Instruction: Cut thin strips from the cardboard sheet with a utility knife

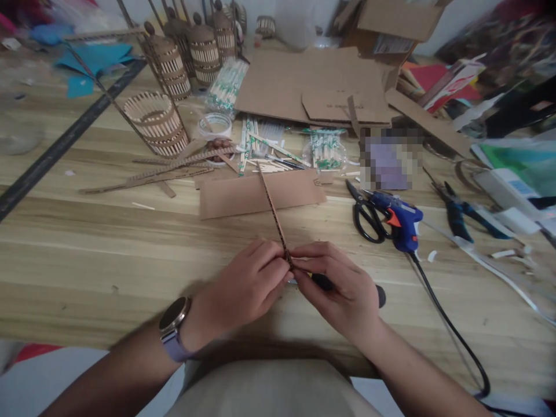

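Observation:
A narrow cardboard strip (273, 211) is held edge-up near the table's front, its far end pointing away over a flat cardboard piece (247, 197). Around its near end, the fingers of my left hand (243, 284) are closed. My right hand (336, 284) pinches the same end from the other side, and the fingertips of both hands nearly touch. Beneath my right hand lies a dark-handled tool (381, 296), mostly hidden. Black scissors (369, 219) and a blue glue gun (402, 223) rest to the right.
At the back left stand a slatted basket (158, 124) and several lantern-like pieces (205, 55). Large cardboard sheets (299, 81), bagged sticks (325, 149) and a tape roll (215, 124) lie at the back. Pliers (458, 217) and the glue gun's cord (447, 318) are on the right.

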Demonstrator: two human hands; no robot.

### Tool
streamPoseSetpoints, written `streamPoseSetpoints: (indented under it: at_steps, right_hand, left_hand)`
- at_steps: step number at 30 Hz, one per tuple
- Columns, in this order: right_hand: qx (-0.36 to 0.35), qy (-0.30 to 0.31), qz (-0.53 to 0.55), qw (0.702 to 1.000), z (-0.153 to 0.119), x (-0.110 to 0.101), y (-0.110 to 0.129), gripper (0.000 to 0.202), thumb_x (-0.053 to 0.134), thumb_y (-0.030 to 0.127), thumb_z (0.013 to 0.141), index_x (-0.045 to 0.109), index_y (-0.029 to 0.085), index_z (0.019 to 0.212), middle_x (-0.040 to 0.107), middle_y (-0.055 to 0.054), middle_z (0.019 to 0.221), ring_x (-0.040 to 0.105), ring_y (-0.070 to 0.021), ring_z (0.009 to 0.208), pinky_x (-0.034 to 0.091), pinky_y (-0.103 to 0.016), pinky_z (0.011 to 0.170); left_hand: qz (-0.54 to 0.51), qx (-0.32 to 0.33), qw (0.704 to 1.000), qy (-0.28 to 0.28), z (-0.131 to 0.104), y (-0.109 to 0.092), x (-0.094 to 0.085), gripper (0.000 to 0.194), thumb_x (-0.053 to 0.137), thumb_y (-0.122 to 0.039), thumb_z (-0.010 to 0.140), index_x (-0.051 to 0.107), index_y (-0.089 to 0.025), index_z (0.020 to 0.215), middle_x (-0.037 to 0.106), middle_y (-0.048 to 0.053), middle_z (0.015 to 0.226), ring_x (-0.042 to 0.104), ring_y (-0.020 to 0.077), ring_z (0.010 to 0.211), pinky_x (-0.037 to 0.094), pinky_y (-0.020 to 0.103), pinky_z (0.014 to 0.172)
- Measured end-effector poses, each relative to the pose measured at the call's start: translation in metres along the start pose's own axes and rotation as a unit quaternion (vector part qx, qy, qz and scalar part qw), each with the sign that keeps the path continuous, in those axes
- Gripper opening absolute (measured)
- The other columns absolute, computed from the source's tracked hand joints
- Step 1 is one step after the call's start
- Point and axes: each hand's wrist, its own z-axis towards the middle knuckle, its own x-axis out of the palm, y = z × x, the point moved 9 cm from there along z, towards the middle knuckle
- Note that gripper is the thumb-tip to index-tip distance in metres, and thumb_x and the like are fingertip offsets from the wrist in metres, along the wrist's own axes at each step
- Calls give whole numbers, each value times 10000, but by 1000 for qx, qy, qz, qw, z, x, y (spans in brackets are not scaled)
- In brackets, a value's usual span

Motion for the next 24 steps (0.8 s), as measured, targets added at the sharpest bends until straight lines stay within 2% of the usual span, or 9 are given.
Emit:
streamPoseSetpoints:
  at_steps: [7,12,16,18,21,24]
  right_hand:
    - [65,-11,40,997,1,-1,-7,135,661,113,853,681,245,829,762,-28,871,729,-168,778,605,-306,674]
    - [50,-9,26,998,2,1,-3,138,626,113,874,658,245,850,744,-13,846,716,-161,770,594,-300,682]
    - [13,-20,-7,1000,0,-1,2,148,645,97,883,658,239,923,749,-30,924,709,-166,850,584,-313,736]
    - [-10,-28,-30,999,-1,-3,3,168,656,88,883,657,239,957,756,-40,955,708,-181,887,579,-342,774]
    - [-38,-25,-58,997,-2,-3,4,180,656,96,889,655,246,988,771,-41,962,715,-209,912,566,-397,810]
    - [-50,-11,-95,994,-4,0,4,179,639,118,907,655,262,1014,785,-37,988,719,-228,915,531,-447,855]
  left_hand:
    - [-25,10,1000,-9,0,-4,-2,327,365,-154,1036,624,-158,837,637,95,885,565,212,848,520,342,767]
    - [-53,7,998,-21,0,-4,-6,281,376,-118,1017,623,-146,886,660,92,905,592,200,872,524,318,787]
    - [-84,-47,995,-31,-3,8,-8,248,435,-256,1043,625,-144,930,687,97,953,630,210,906,526,334,816]
    - [-84,-81,992,-42,-5,16,-7,245,485,-328,1041,633,-133,1028,708,96,973,655,219,933,526,343,837]
    - [-90,-120,987,-52,-9,24,-4,258,515,-314,1034,629,-134,1180,736,94,1031,679,213,951,529,343,863]
    - [-175,-181,967,-25,-12,33,5,224,550,-300,1017,669,-195,1176,756,46,1034,696,182,911,545,293,822]
